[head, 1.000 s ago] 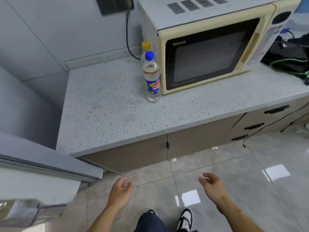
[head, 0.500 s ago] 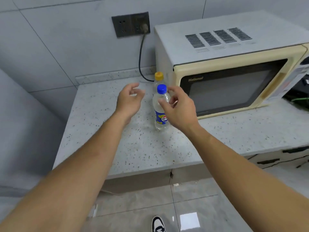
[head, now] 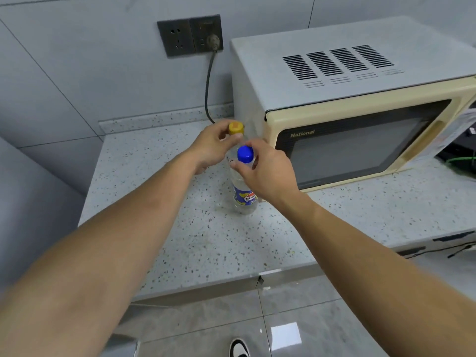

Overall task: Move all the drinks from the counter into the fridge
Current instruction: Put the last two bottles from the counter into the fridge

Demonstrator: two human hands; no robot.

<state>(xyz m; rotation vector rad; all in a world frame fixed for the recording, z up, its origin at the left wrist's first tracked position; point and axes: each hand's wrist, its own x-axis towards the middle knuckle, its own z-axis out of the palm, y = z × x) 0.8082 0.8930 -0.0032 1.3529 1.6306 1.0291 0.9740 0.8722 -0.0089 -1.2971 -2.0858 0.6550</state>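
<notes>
The right hand [head: 265,171] closes its fingers around the neck of the blue-capped bottle [head: 243,186], just under the cap, while the left hand [head: 213,148] pinches the neck of the yellow-capped bottle [head: 236,128] behind it. Both bottles stand upright at the centre of the frame on the speckled counter [head: 159,202], touching or nearly touching the left side of the cream microwave [head: 347,119]. The microwave fills the right half of the counter up to the grey tiled wall; its cord [head: 208,86] runs up to a dark socket plate [head: 190,36] at upper centre. Left of the bottles the counter lies bare to its left edge, where a grey panel drops away. The counter's front edge crosses the lower frame, with glossy floor tiles [head: 296,318] and a shoe [head: 238,347] below.
</notes>
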